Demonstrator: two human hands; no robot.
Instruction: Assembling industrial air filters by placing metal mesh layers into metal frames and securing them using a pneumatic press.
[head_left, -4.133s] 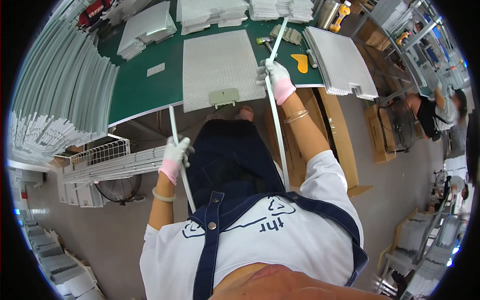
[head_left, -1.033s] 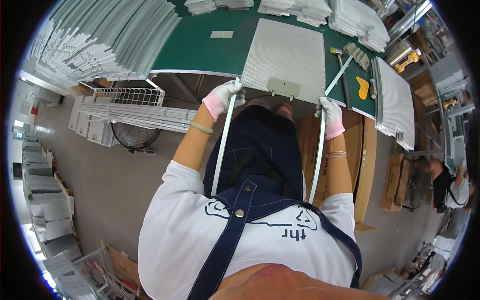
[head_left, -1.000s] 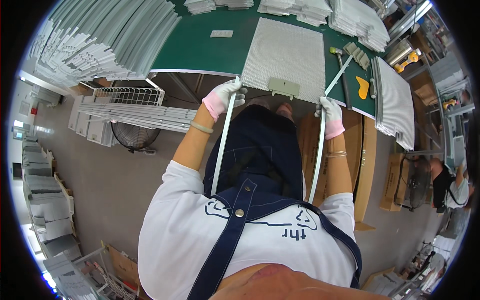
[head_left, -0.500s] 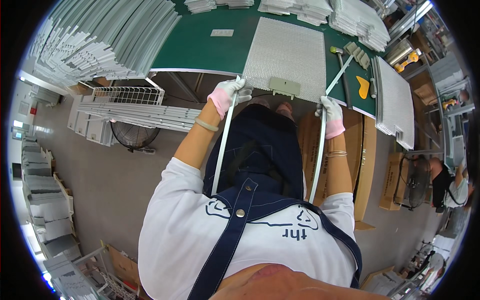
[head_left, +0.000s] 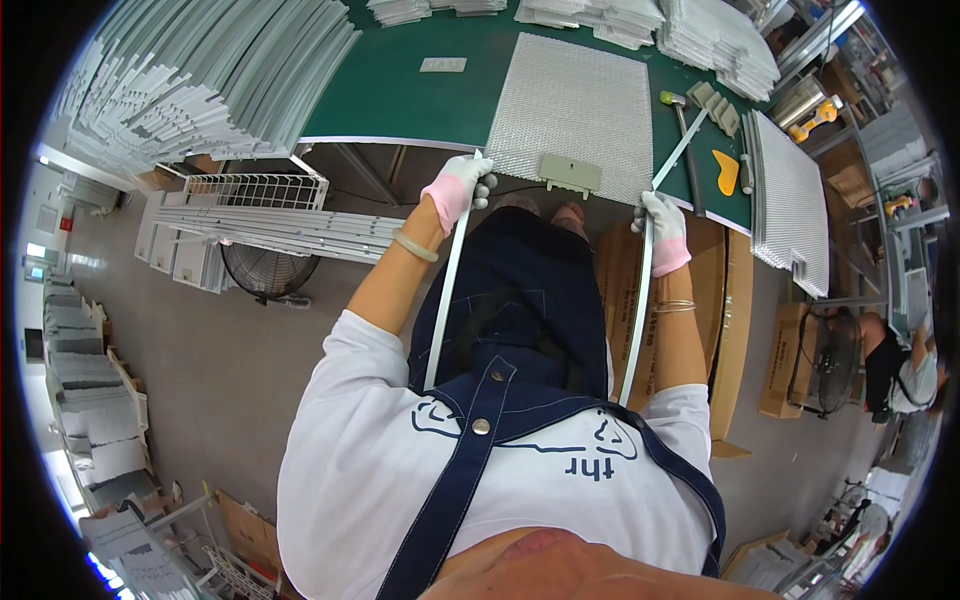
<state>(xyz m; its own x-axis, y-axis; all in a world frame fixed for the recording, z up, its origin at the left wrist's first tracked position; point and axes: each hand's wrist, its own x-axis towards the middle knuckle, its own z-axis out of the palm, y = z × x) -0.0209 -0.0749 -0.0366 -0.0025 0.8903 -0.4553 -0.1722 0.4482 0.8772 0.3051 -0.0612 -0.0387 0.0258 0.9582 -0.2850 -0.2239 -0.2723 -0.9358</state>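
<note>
Both my hands wear white gloves with pink cuffs. My left hand (head_left: 462, 186) is closed around the top of a thin white metal strip (head_left: 446, 310) at the near table edge, by the left corner of a silvery mesh panel (head_left: 570, 100). Closed on a second strip (head_left: 636, 320) is my right hand (head_left: 662, 232), at the panel's right corner. Beyond that hand a strip section (head_left: 682, 150) slants up to the right over the table. The strips' lower ends reach my apron. A grey-beige plastic piece (head_left: 570, 174) sits at the panel's near edge.
On the green table (head_left: 420, 100) lie a hammer (head_left: 692, 160), a yellow flat piece (head_left: 725, 174) and grey plastic pieces (head_left: 714, 108). Strips are piled at left (head_left: 220, 70); mesh panels (head_left: 788, 200) stand at right. A cardboard box (head_left: 690, 300) and fan (head_left: 268, 270) are below.
My left hand has turned slightly, its fingers curling more around the strip, which has shifted a little. My right hand and the mesh panel have hardly moved.
</note>
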